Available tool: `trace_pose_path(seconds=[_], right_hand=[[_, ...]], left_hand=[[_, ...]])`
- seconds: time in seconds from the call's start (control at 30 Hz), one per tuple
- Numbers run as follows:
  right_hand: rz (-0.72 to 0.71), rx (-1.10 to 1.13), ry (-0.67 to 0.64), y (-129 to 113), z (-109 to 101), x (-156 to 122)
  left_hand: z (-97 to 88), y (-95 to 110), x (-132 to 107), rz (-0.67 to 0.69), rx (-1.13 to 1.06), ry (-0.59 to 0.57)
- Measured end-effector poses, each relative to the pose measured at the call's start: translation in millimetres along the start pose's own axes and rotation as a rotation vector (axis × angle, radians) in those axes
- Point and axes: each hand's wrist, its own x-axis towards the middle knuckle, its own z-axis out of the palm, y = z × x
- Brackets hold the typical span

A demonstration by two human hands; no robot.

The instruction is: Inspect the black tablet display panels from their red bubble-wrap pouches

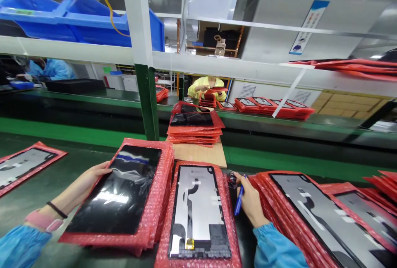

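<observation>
My left hand [96,177] grips the left edge of a glossy black display panel [120,193], its fingertips at the rim and the thumb hidden. That panel lies face up over a stack of red bubble-wrap bags [161,193]. In my right hand [250,197] is a blue pen [240,195], pointing down. A small dark, shiny object [232,180] is at those fingertips; its kind is unclear. Between the hands, a display panel [201,206] rests back side up on red bubble wrap, showing its grey back, a dark flex cable and white tape pieces.
Stacked panels on red bags [310,210] stand to the right. Another panel [27,164] lies far left. Ahead, a red bag pile [195,131] sits on a wooden board [214,154]. A green post [147,102] rises behind; a person in yellow [198,86] works beyond.
</observation>
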Motion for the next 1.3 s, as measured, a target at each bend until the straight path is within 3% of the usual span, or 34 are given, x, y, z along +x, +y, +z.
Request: trace_pose_path(seconds=[0.1,0.17,0.3,0.43,0.5,0.53,0.63,0.7,0.77,0.9,1.1,1.3], right_hand=[[0.057,0.072,0.071,-18,-8,-5],[0.106,0.154,0.076,-32,-10,-11],[0.256,0.357,-0.165,-61,-3,-31],[0.332,0.413,-0.376,-76,15,-59],[0.312,0.369,-0.413,-76,22,-72],[0.295,0.331,-0.419,-75,25,-76],[0.236,0.184,-0.385,-70,31,-85],[0.193,0.088,-0.345,-69,34,-87],[0.154,0.016,-0.324,-70,37,-87],[0.118,-0.050,-0.315,-72,40,-84],[0.125,-0.032,-0.298,-71,40,-86],[0.247,0.143,-0.247,-64,37,-84]], left_hand=[[-0.7,0,0,0.041,0.041,0.079],[-0.8,3,-5,0.149,0.120,0.104],[5.4,5,-8,0.386,0.405,0.158],[27.8,-7,-7,0.534,0.496,0.264],[46.9,-18,-15,0.585,0.454,0.177],[57.9,-23,-23,0.582,0.370,0.070],[91.5,-37,-50,0.251,0.149,-0.304],[109.4,-43,-64,0.008,0.039,-0.417],[121.1,-48,-70,-0.135,-0.054,-0.432],[129.7,-53,-68,-0.273,-0.155,-0.378],[132.6,-52,-67,-0.323,-0.154,-0.347],[135.9,-48,-57,-0.347,-0.163,-0.297]])
